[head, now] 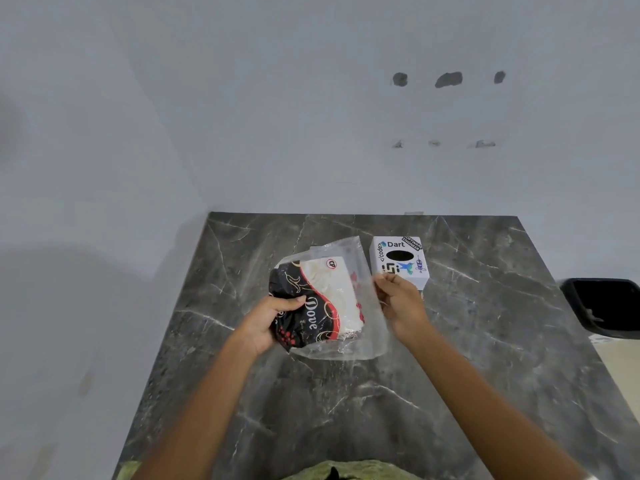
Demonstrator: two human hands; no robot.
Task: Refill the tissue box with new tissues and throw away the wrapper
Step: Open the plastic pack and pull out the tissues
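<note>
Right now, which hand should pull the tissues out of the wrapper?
Right hand, probably: it pinches the clear plastic wrapper at its loose end. The left hand has a grip on the black-and-red printed end, anchoring the pack.

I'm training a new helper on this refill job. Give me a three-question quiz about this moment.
1. True or false: the tissue box stands on the marble counter, opening up.
2. Which hand grips the printed end of the tissue pack: A left hand, B right hand?
3. What does the right hand pinch?

Key: 1 true. 2 A. 3 The clear plastic wrapper at its open side.
</note>
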